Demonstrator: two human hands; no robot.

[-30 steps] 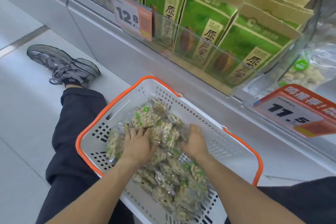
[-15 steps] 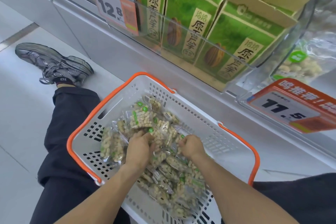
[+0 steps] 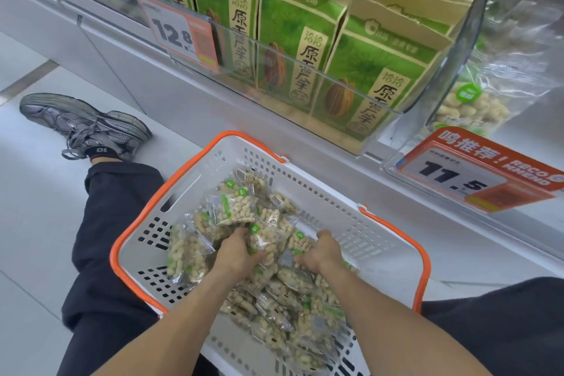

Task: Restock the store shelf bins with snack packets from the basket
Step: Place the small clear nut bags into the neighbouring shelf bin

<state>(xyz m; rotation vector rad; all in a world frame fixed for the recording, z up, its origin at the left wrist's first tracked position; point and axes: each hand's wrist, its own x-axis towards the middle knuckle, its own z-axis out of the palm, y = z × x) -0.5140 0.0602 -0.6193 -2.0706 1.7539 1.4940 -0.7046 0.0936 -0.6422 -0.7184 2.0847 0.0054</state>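
Note:
A white basket with an orange rim (image 3: 393, 230) rests on my lap, holding several clear snack packets (image 3: 233, 210) of pale puffs with green labels. My left hand (image 3: 236, 253) is buried in the pile, its fingers curled around a bunch of packets. My right hand (image 3: 322, 253) grips more packets just to the right. Up at the right, a clear shelf bin (image 3: 476, 101) holds the same kind of packets behind an orange 11.5 price tag (image 3: 476, 174).
A clear bin of green seed bags (image 3: 305, 49) with a 12.8 price tag (image 3: 180, 30) stands above the basket. The white shelf base (image 3: 189, 107) runs along behind. My left leg in black trousers and a silver sneaker (image 3: 85, 125) stretches over the white floor.
Both hands have gone from lying flat on the pile to curling around bunches of packets and drawing them together. The view has shifted slightly.

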